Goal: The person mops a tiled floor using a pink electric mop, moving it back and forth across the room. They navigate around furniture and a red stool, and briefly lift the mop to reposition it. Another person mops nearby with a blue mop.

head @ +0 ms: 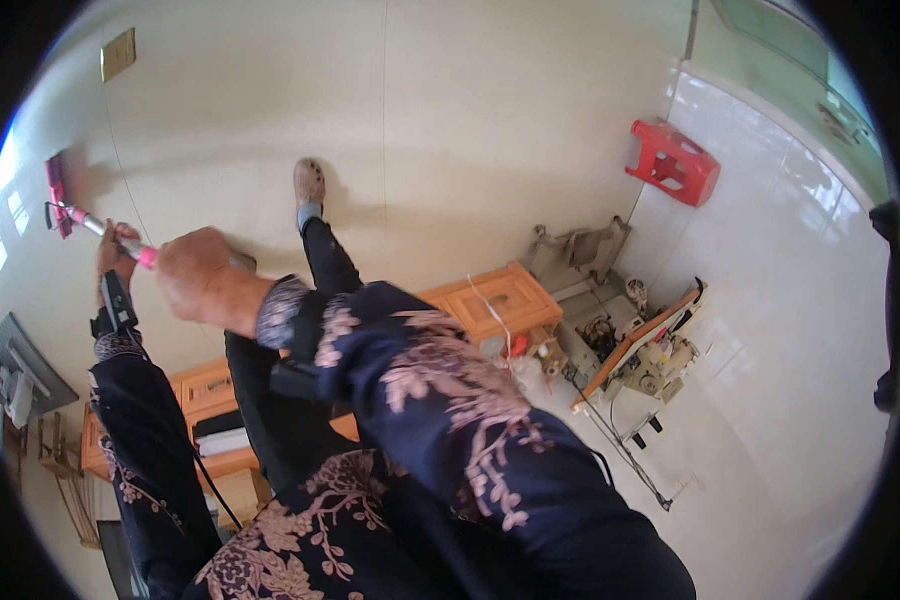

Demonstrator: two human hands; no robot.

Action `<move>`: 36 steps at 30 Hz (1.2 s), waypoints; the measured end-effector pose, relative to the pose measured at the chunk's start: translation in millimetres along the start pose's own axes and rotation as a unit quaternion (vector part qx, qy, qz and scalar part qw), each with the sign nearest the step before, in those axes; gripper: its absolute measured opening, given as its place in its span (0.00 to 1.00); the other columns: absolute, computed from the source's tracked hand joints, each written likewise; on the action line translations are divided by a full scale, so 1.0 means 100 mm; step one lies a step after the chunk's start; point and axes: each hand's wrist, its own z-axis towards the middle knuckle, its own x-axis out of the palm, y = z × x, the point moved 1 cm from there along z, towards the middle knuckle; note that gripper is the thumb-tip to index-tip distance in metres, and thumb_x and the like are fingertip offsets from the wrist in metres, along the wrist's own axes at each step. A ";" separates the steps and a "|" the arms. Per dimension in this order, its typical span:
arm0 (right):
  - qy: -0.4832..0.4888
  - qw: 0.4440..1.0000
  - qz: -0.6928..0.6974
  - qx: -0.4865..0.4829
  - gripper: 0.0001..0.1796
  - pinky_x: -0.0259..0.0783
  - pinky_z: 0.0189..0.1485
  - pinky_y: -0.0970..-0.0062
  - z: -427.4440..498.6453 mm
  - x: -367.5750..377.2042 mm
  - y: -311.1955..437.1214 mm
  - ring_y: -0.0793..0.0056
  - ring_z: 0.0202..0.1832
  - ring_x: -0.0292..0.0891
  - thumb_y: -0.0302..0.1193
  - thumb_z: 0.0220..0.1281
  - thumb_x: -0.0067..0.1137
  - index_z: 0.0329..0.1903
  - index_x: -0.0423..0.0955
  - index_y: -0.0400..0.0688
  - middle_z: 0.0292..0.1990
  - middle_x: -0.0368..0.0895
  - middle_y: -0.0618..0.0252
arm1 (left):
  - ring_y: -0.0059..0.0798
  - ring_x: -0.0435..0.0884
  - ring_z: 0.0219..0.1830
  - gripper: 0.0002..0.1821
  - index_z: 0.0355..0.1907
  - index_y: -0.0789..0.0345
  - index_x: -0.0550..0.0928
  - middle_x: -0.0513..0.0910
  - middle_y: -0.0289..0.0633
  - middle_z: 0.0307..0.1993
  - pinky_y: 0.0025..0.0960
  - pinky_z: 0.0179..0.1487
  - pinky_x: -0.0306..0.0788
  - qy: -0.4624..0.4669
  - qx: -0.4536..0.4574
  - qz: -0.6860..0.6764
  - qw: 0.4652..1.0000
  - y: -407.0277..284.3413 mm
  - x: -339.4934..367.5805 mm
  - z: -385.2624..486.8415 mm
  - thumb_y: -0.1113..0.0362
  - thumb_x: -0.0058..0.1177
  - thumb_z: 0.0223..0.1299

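My left hand [117, 247] is wrapped around the silver and pink pole [129, 244] of a mop. Closer to me, my right hand [206, 276] is closed in a fist on the upper end of the same pole, and it hides the grip. At the far left, the mop's pinkish-red head [58, 196] is against the pale floor [450, 112]. Both wrists have dark straps over patterned cuffs. Between my arms, a foot in a beige clog [310, 180] stands on the floor.
A wooden cabinet with drawers [499, 296] is below my right arm. Right of it are an industrial sewing machine [656, 367] on its table and a grey metal stand [581, 247]. A red plastic stool [694, 169] is at upper right. Wooden chair legs [67, 469] show lower left.
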 end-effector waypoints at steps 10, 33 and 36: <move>-0.021 0.997 0.028 0.070 0.27 0.69 0.23 0.58 -1.66 -0.13 -0.88 0.56 0.21 0.75 0.28 0.42 0.58 0.52 0.72 0.43 0.21 0.77 0.59 | 0.36 0.73 0.25 0.15 0.22 0.64 0.70 0.73 0.40 0.18 0.40 0.37 0.70 -0.105 -0.101 0.109 0.983 2.09 0.49 -0.84 0.59 0.45 0.62; -0.061 0.983 -0.084 0.152 0.12 0.66 0.19 0.64 -2.37 -0.13 -0.02 0.66 0.19 0.77 0.30 0.45 0.58 0.33 0.71 0.37 0.17 0.77 0.62 | 0.30 0.70 0.18 0.16 0.19 0.59 0.68 0.67 0.35 0.13 0.34 0.26 0.71 -0.171 -0.194 0.136 0.956 2.16 0.69 -1.42 0.60 0.52 0.63; -0.083 0.983 -0.006 0.166 0.12 0.68 0.21 0.62 -2.56 -0.02 -0.01 0.61 0.19 0.76 0.31 0.45 0.58 0.33 0.71 0.40 0.19 0.78 0.60 | 0.23 0.64 0.12 0.19 0.18 0.57 0.63 0.62 0.30 0.11 0.30 0.21 0.65 -0.125 -0.180 0.052 0.974 2.20 0.63 -1.45 0.60 0.50 0.64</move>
